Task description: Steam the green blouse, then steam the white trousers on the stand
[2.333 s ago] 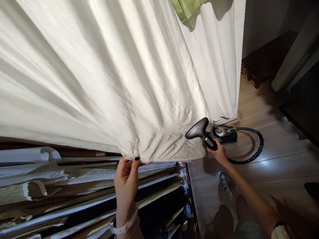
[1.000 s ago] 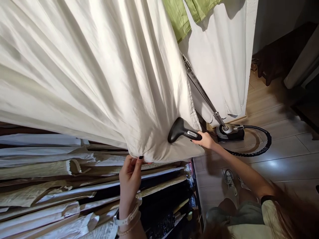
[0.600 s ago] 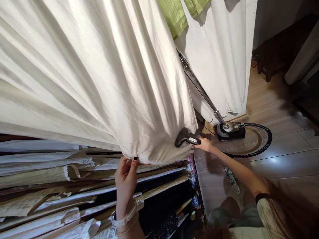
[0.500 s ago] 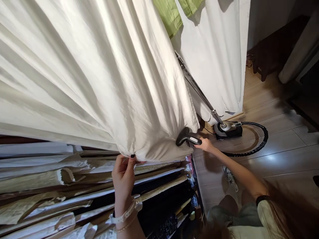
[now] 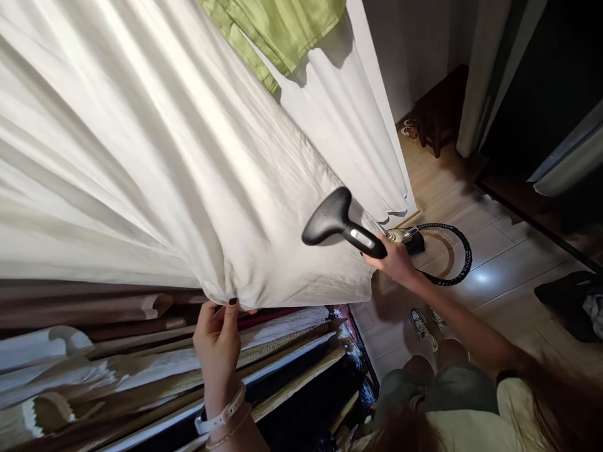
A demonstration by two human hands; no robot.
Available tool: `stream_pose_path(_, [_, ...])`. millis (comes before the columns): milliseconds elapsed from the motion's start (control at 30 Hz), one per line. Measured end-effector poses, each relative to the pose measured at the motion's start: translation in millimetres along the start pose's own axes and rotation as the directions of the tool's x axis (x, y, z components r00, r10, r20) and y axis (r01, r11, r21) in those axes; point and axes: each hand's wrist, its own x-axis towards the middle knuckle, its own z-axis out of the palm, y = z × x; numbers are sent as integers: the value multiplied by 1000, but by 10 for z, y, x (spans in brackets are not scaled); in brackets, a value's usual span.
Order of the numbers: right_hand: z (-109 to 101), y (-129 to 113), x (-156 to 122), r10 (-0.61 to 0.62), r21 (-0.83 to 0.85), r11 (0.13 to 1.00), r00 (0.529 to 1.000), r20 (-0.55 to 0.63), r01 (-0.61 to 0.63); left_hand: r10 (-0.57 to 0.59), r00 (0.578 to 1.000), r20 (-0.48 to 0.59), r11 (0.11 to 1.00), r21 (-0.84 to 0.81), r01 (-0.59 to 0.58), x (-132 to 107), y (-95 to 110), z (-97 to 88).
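A large white curtain-like cloth hangs in folds across the left and middle of the head view. My left hand pinches its bottom hem between thumb and fingers and holds it out. My right hand is wrapped round the handle of a black garment steamer head. The wide end of the steamer head lies over the cloth near its right edge; whether it touches cannot be made out. A black ribbed hose loops over the floor behind my right hand to the steamer base, partly hidden.
Stacked folded fabrics fill the lower left below the hem. A green garment hangs at the top, before another white cloth. A dark wooden stool and a dark bundle stand out on the tiled floor.
The steamer head has moved up and left over the cloth, and its wide end has turned. My left hand still pinches the hem. The view has shifted to the right.
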Motion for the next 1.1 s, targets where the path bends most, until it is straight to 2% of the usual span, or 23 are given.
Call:
stream_pose_path(100, [-152,-356,322,-60,45,997,997,-50,62,-6,997,70,1000,8,6,-39,105,-4])
stream_pose_path(200, [-232,-640,569,-77,110,991,996,-39,81,-13,994,110,1000,6,12,-98,195,-17])
stream_pose_path(333, [-276,-802,743,-138,156,979,990,21,133,-20,991,136,1000,0,20,-202,289,-52])
stream_pose_path(467, [-246,-691,801,-146,169,978,982,116,125,-54,988,143,999,11,53,-295,359,-105])
stream_pose_path(633, [-54,-445,821,-79,104,993,970,229,56,-71,993,97,997,1,71,-328,319,-165])
stream_pose_path(800, [148,-286,846,-49,49,998,966,255,37,-76,994,80,997,-16,78,-322,284,-189])
stream_pose_path(933, [304,-167,847,-51,92,995,954,295,25,-88,993,74,996,9,87,-321,310,-208])
stream_pose_path(1100, [618,63,802,-42,73,997,941,336,18,-96,995,37,993,72,93,-330,285,-315])
